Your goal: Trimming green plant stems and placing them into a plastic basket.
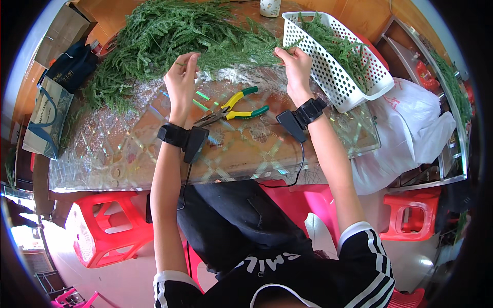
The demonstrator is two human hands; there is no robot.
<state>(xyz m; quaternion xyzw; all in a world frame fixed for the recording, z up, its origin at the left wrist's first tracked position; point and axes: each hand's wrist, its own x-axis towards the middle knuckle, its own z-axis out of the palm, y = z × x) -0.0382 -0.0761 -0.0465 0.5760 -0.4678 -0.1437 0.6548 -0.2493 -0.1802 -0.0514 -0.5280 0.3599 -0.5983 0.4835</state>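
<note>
A strand of green artificial pine sprig (239, 57) stretches between my two hands above the table. My left hand (181, 82) is closed at its left end, with a thin green bit showing by the fingers. At the other end, my right hand (297, 66) pinches the sprig between thumb and fingertips. Behind my hands lies a big heap of artificial pine sprigs (154, 41). Yellow-and-green handled pliers (231, 109) rest on the table between my forearms, jaws toward my left wrist.
A white perforated basket (377, 87) with more sprigs stands at the right on the glass-topped table (246, 159). Next to it hangs a white plastic bag (411, 118). At the left are a paper bag (49, 115) and a dark bag (72, 64). A cup (270, 7) stands at the back.
</note>
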